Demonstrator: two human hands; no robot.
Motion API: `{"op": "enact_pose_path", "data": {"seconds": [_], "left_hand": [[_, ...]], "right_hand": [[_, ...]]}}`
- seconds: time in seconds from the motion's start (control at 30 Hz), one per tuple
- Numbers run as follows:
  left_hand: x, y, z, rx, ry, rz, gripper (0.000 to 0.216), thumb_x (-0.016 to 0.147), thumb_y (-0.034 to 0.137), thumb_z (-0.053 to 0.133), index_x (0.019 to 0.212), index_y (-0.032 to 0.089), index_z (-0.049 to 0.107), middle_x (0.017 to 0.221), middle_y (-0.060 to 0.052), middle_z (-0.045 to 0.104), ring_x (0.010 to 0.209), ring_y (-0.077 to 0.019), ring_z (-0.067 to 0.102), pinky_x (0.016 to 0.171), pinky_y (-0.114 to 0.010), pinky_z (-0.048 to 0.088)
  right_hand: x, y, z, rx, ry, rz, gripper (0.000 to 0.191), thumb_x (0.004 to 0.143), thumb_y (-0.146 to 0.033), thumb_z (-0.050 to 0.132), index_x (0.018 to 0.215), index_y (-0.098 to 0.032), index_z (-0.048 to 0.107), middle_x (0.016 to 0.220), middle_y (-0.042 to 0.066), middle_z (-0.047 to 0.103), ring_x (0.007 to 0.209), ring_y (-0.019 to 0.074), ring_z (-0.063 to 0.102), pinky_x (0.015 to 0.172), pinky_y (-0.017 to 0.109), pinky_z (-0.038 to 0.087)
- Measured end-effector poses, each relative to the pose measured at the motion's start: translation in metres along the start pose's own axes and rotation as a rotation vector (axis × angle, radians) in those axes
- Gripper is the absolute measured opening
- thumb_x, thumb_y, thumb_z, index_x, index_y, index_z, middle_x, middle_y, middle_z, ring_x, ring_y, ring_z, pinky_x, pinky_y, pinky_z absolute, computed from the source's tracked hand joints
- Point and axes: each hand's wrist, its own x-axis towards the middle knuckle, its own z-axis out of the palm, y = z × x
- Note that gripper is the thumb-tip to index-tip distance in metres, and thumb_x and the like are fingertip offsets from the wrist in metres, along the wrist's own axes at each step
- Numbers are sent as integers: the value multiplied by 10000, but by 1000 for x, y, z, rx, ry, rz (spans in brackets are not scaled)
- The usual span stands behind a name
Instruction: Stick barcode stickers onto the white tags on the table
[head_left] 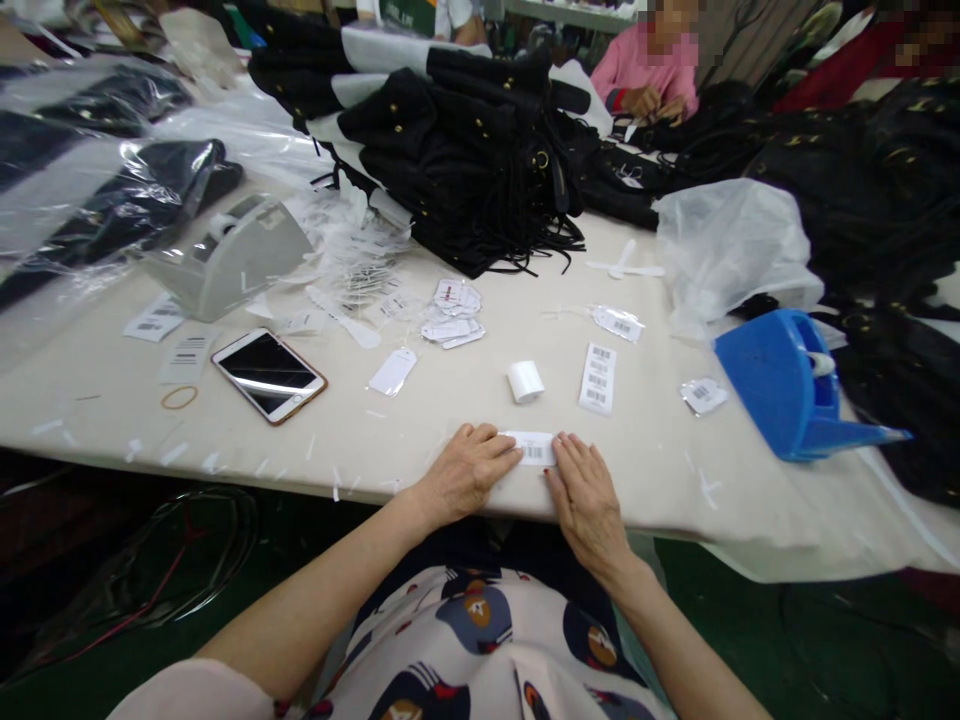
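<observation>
A small white barcode tag (533, 450) lies near the front edge of the table, between my two hands. My left hand (469, 470) has its fingers bent and closed on the tag's left end. At the right end, my right hand (585, 490) lies with fingers stretched out flat, the tips touching the tag's edge. Just beyond them stands a small roll of white labels (525, 381). A strip of barcode labels (598, 378) is to its right. A blank-looking white tag (393, 371) and a pile of hang tags (453, 315) lie farther left.
A phone (270, 374), a rubber band (179, 398) and a grey tape dispenser (232, 255) lie left. A blue dispenser (787, 385) and a plastic bag (739, 250) are right. Black bags (450, 140) are stacked at the back. A person in pink (652, 70) works across the table.
</observation>
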Motion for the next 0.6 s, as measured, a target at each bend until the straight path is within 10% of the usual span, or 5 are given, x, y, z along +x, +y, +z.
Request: {"op": "enact_pose_path", "data": {"seconds": [0.23,0.6], "left_hand": [[-2,-3,7,-27,56,6,301,838,125,402,1096,196,540,1118,-42,559,925,-196,434,728,-333,349],[-1,-6,11,-12,77,22,343,814,96,403,1105,190,559,1100,-73,573,927,-207,442,727,-344,372]], "right_hand": [[-8,0,-25,714,223,617,227,788,-350,579,949,-196,617,919,51,648,796,179,611,748,345,506],[-31,7,-43,805,165,788,313,697,-394,659,888,-157,582,689,30,629,579,136,568,489,237,460]]}}
